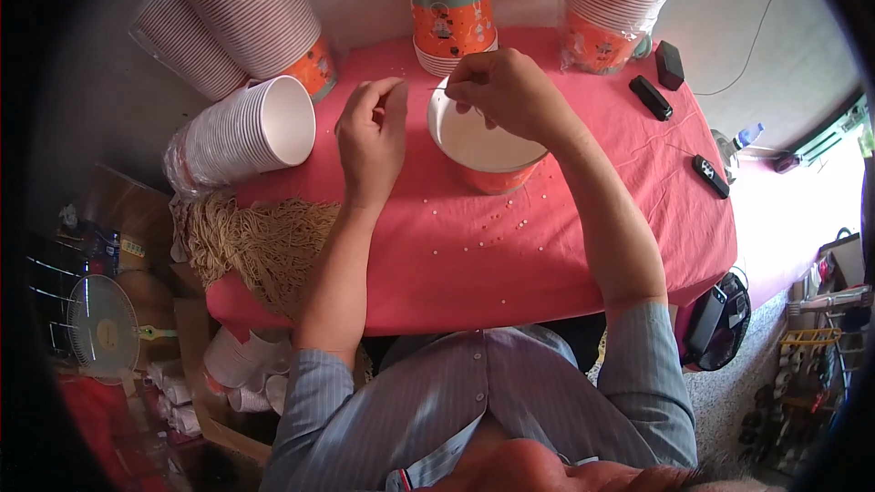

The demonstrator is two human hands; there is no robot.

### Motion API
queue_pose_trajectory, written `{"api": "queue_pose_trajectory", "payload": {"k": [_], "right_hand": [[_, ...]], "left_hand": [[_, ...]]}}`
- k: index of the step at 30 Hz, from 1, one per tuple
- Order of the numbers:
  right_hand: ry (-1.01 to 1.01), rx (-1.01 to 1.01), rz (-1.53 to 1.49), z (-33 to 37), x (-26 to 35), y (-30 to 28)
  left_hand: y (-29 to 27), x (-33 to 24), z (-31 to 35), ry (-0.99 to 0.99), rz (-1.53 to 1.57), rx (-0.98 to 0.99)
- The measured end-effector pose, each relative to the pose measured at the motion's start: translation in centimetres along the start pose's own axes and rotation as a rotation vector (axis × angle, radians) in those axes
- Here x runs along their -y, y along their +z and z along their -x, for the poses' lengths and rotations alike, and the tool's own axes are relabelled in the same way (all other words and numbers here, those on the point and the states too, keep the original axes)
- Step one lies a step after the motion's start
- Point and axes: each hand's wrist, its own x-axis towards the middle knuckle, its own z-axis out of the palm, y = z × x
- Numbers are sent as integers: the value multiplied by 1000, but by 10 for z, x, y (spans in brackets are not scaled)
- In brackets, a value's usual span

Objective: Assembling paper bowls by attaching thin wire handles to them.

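Observation:
In front of me an open paper bucket (488, 148), white inside and orange outside, stands on the red cloth. My right hand (506, 96) hangs over its rim with thumb and fingers pinched together. A thin, thread-like thing shows at those fingertips, too fine to name. To the left of the bucket, apart from it, my left hand (374, 137) is raised with its fingers closed in a pinch. Whatever it may hold is too small to see. Beside my left forearm lies a bundle of beige cords (264, 241).
Small white and orange paper dots (492, 235) are scattered on the red-covered table (428, 287). Wrapped bucket stacks (246, 14) stand at the back left, with another stack (606, 14) back right. Upside-down buckets (453, 18) stand behind. A black device (650, 97) lies at right.

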Motion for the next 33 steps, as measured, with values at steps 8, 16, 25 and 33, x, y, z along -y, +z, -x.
{"api": "queue_pose_trajectory", "payload": {"k": [8,16,25,33], "right_hand": [[-71,-193,214,-10,-22,5],[-99,-317,108,-9,-11,37],[-11,-143,-429,-18,-28,49],[-23,-155,-384,-21,-32,50]], "left_hand": [[5,3,5,-355,-168,416],[2,-1,11,-145,-175,59],[9,-2,13,74,-178,43],[11,-5,12,61,-148,43]]}}
